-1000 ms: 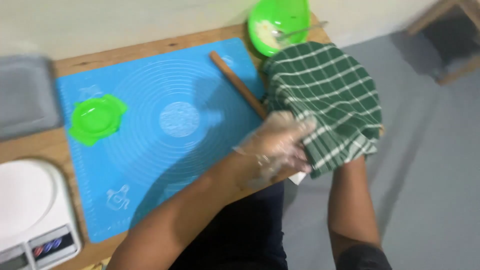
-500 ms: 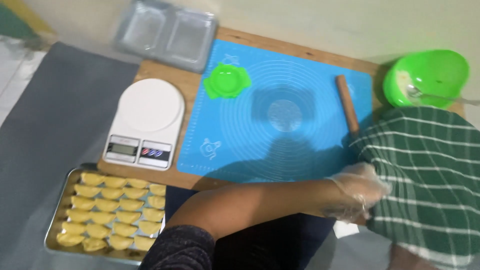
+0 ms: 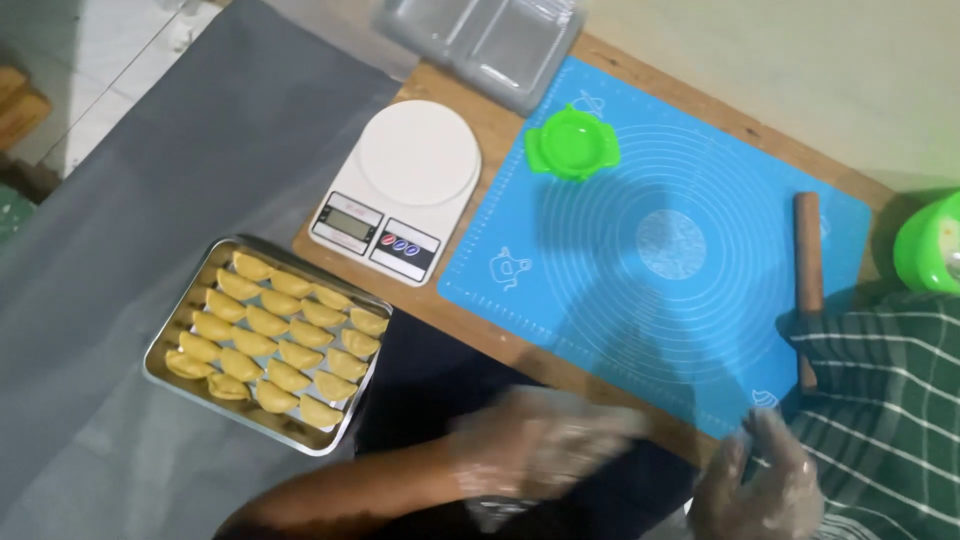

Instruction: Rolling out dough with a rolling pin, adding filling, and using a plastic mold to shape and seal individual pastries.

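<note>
Both my hands wear clear plastic gloves. My left hand is blurred by motion below the table's front edge, with nothing seen in it. My right hand has its fingers spread at the left edge of a green-and-white checked cloth, and holds nothing. A wooden rolling pin lies on the blue silicone mat just above that cloth. A green pastry press sits at the mat's far left corner.
A metal tray filled with several yellow crescent pastries rests on the grey floor covering at the left. A white kitchen scale stands left of the mat. A clear plastic container is behind it; a green bowl is at the right edge.
The view has swung left, bringing the pastry tray into view. My left hand has come off the checked cloth and moved left. My right hand has appeared beside the cloth.
</note>
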